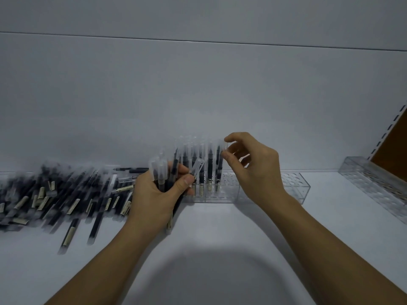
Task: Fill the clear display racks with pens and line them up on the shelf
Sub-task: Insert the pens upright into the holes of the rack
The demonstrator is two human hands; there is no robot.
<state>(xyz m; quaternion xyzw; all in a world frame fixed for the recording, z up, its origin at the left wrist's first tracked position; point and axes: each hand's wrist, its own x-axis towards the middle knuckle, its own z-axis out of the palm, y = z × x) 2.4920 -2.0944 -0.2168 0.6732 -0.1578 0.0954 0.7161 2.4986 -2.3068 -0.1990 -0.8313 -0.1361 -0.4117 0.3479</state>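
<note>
Here left hand [154, 195] grips pens [163, 173] beside rack [231, 191]

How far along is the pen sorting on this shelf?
Early days. Done: several standing pens fill the left part of the clear rack in front. In hand: the left hand grips a bundle of pens, while the right hand pinches the rightmost standing pen. Left: the free holes to their right, the second rack, which looks empty, and the loose pile of pens.
</note>
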